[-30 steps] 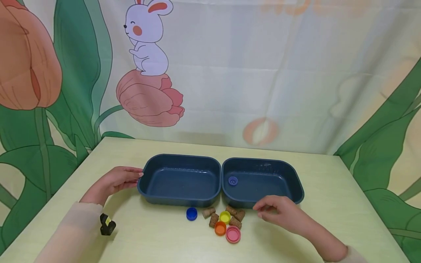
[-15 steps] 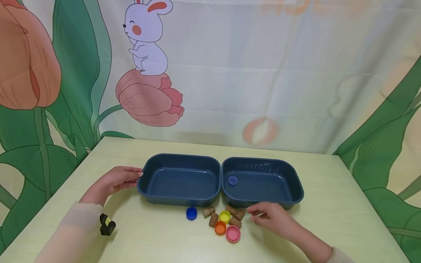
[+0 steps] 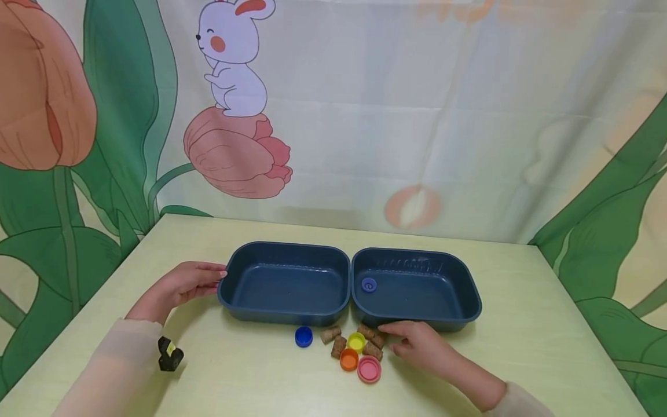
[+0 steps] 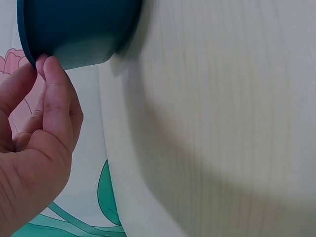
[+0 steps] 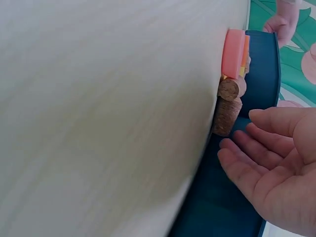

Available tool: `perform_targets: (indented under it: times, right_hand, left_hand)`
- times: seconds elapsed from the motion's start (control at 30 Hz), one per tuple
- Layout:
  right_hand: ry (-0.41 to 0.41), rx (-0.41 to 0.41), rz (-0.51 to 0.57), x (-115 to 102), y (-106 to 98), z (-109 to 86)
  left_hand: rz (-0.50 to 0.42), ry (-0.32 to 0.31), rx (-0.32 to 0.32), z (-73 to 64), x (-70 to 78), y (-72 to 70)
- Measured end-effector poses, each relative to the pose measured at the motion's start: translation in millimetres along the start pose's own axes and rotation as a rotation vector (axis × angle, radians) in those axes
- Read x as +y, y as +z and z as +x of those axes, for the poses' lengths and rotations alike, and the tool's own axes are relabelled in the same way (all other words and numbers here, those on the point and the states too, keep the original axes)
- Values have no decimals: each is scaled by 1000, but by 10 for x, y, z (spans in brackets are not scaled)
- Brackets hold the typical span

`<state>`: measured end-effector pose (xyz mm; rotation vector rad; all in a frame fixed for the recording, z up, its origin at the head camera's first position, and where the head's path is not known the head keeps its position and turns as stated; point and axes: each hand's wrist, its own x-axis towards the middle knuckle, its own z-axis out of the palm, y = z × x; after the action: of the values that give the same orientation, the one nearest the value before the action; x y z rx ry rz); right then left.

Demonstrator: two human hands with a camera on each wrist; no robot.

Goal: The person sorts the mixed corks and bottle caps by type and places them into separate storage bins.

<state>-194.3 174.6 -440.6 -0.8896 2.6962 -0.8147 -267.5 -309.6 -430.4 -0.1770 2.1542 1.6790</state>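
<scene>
My left hand [image 3: 184,284] pinches the rim of the left dark-blue tray [image 3: 286,289] between thumb and fingers. My right hand [image 3: 424,347], fingers loosely bent and holding nothing, hovers beside a brown cork [image 3: 378,339] in front of the right dark-blue tray [image 3: 417,292]. In the right wrist view, its fingertips stay just apart from a cork [image 5: 227,117]. Several corks lie in a cluster with a yellow cap [image 3: 356,342], an orange cap [image 3: 349,359] and a pink cap [image 3: 369,369]. A blue cap [image 3: 304,337] sits to their left.
Inside the right tray lies a purple cap [image 3: 369,285]. Both trays stand side by side on the pale table [image 3: 250,370]. Behind the table hangs a printed curtain [image 3: 339,116] with a rabbit and tulips.
My right hand has moved left and slightly down toward the corks, its fingers coming close to the nearest one. My left hand stays at the left tray's rim.
</scene>
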Motion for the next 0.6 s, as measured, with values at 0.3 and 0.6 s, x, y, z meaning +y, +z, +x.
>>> perform_targets:
  times: [0.3, 0.6]
  right_hand:
    - [-32, 24, -121, 4, 74, 63]
    - [-82, 62, -171, 1, 109, 75]
  left_hand:
    - [-4, 3, -4, -14, 15, 8]
    - [-16, 26, -7, -26, 24, 20]
